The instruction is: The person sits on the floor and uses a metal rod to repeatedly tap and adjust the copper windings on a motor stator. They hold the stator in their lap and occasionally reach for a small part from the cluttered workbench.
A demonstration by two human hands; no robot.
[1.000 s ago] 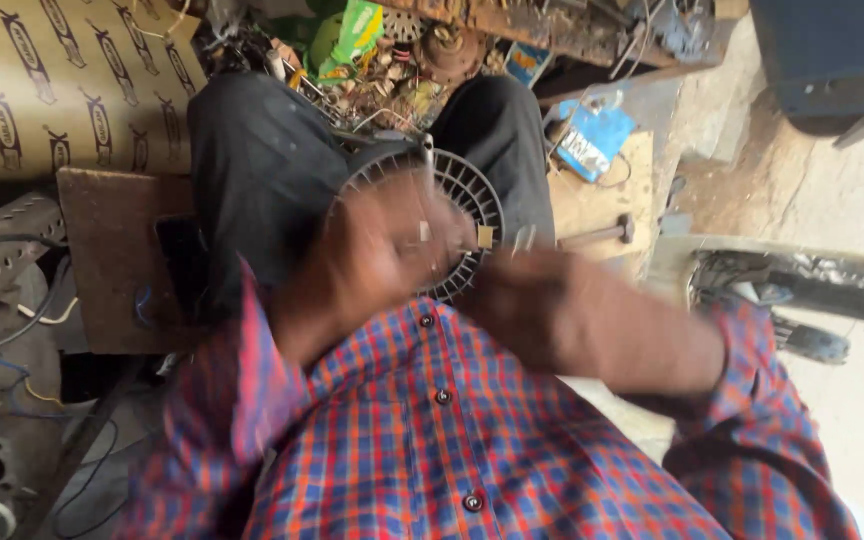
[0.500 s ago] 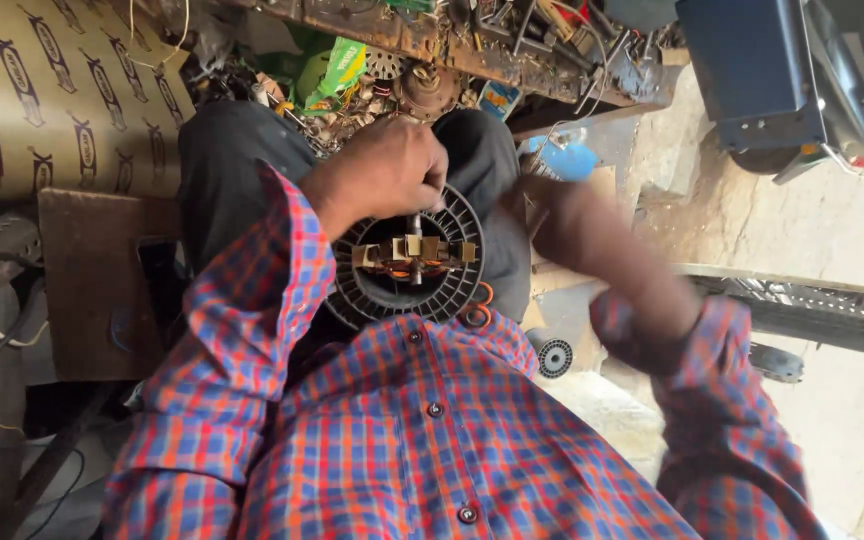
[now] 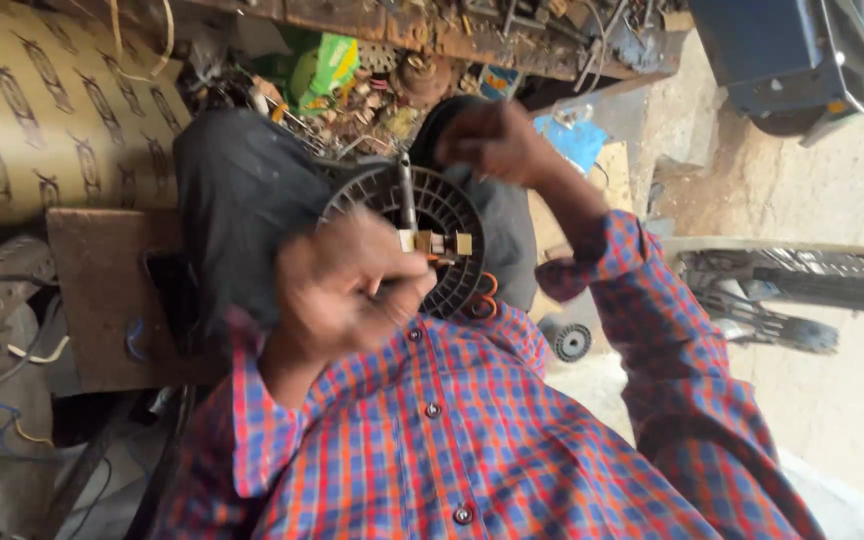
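From my remote seat I see a cluttered workshop, the view tilted steeply. The largest thing is a tan patterned cardboard sheet (image 3: 42, 110) filling the upper left corner, printed with dark repeated marks. On the right runs a pale sandy concrete floor (image 3: 832, 400), with a dark blue metal cabinet (image 3: 762, 50) at the top right corner and a long grey metal part (image 3: 802, 285) lying across the floor below it. A flat brown wooden board (image 3: 92, 290) sits at the left, beside the person's dark trousers (image 3: 242, 190).

Along the top edge a rusty shelf (image 3: 472, 25) is heaped with wires, screws and scrap. Just under it lies a bright green printed packet (image 3: 327, 65), crumpled among the debris, and to its right a light blue flat package (image 3: 572, 140) rests on the ground near the knee. I see no container whose contents I can make out.

The black round slotted plastic motor housing (image 3: 442, 215) rests on the person's lap, with brass-coloured terminals and orange windings at its centre. The left hand (image 3: 347, 285) is blurred, curled against the near rim of the housing; I cannot tell exactly what it grips. The right hand (image 3: 492, 140) hovers beyond the far rim, fingers bunched closed, whether on something small I cannot tell. A small black ribbed wheel (image 3: 572, 342) lies on the floor.
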